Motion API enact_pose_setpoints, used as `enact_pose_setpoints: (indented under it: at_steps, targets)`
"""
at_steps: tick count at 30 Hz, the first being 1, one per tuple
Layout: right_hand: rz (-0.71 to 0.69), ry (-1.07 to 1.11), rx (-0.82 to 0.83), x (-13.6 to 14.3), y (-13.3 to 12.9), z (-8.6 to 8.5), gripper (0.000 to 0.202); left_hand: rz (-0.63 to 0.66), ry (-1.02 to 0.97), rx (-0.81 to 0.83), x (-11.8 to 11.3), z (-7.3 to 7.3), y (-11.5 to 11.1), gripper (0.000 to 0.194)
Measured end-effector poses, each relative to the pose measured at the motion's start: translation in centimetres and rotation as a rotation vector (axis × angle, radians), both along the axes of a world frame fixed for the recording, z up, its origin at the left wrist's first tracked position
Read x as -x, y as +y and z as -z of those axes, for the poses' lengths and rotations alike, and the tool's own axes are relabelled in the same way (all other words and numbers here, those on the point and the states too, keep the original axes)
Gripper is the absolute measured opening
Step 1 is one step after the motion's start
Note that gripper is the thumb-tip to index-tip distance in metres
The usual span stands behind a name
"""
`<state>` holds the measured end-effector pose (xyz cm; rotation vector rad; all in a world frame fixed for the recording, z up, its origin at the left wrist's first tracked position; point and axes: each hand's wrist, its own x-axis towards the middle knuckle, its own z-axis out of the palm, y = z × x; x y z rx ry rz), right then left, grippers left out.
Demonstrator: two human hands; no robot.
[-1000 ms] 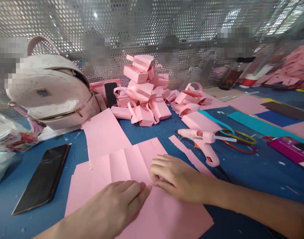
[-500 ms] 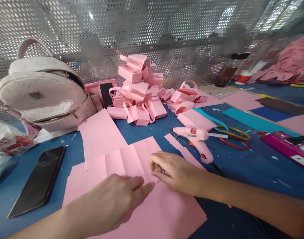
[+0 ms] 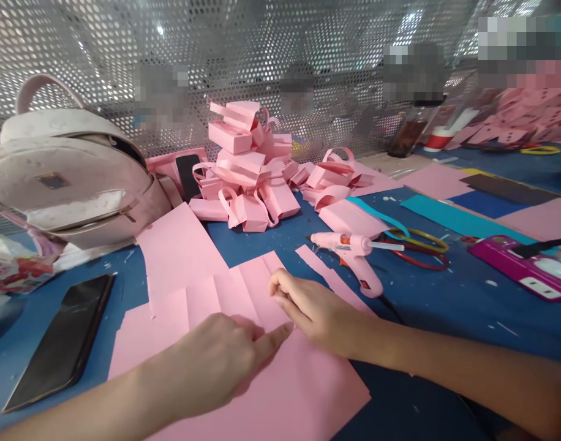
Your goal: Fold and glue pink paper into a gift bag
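Note:
A creased sheet of pink paper (image 3: 237, 294) lies in front of me, with parallel fold lines across it, on top of more pink paper (image 3: 326, 398). My left hand (image 3: 223, 358) rests on the sheet, its index finger stretched out to the right and pressing down; the other fingers are mostly hidden beneath the hand. Just beyond that fingertip, my right hand (image 3: 312, 306) is closed, its curled fingers against the paper's right part. Nothing shows between them. A pink glue gun (image 3: 354, 251) lies on its side to the right of that hand, beside a narrow pink paper strip (image 3: 324, 269).
Folded pink paper bags (image 3: 248, 165) are heaped at the back. A pale backpack (image 3: 73, 177) and a black phone (image 3: 62, 337) are at the left. Right are scissors (image 3: 427, 242), a teal strip (image 3: 464, 217), a magenta power strip (image 3: 519, 263) and a dark bottle (image 3: 411, 131).
The view has shifted slightly, so the scene sits further left. My right hand has moved a little up along the sheet, and my left index finger points slightly further right.

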<state>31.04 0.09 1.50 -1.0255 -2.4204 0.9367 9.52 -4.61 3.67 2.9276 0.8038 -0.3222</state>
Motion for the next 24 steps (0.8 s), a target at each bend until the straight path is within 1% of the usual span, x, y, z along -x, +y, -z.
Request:
enact_pose_setpoints:
  at_steps: [3,5,7,9,10,12,13,15,19,21,24]
  targets:
    - [-0.025,-0.013,-0.005,-0.1,0.0,-0.1,0.015,-0.028,-0.034,0.066,-0.5,-0.4,0.4,0.072]
    - [-0.052,-0.039,-0.028,-0.2,0.1,-0.2,0.017,-0.092,-0.102,0.148,-0.5,-0.5,0.6,0.068]
    - [-0.086,-0.088,-0.09,-0.2,0.1,-0.4,0.018,-0.226,-0.236,0.25,-0.3,-0.4,0.7,0.052]
    - [-0.12,-0.159,-0.164,-0.3,0.1,-0.6,0.02,-0.407,-0.363,0.341,0.4,-0.3,0.6,0.03]
    - [-0.137,-0.196,-0.193,-0.3,0.2,-0.7,0.022,-0.489,-0.404,0.363,0.9,-0.3,0.4,0.023]
    - [-0.163,-0.251,-0.23,-0.3,0.2,-0.9,0.025,-0.597,-0.424,0.371,2.0,-0.3,-0.1,0.017]
    - [-0.176,-0.268,-0.241,-0.3,0.2,-0.9,0.026,-0.619,-0.418,0.368,2.6,-0.4,-0.4,0.016]
    - [-0.194,-0.286,-0.259,-0.2,0.3,-0.9,0.026,-0.616,-0.401,0.374,3.9,-0.4,-1.0,0.014]
    - [-0.223,-0.291,-0.309,-0.1,0.4,-0.5,0.026,-0.563,-0.358,0.37,5.8,0.1,-2.3,0.022]
    - [-0.243,-0.289,-0.336,-0.1,0.4,-0.3,0.026,-0.541,-0.359,0.324,6.2,0.6,-2.7,0.024]
    - [-0.254,-0.296,-0.351,0.1,0.5,0.0,0.025,-0.496,-0.382,0.203,6.4,1.5,-3.3,0.025]
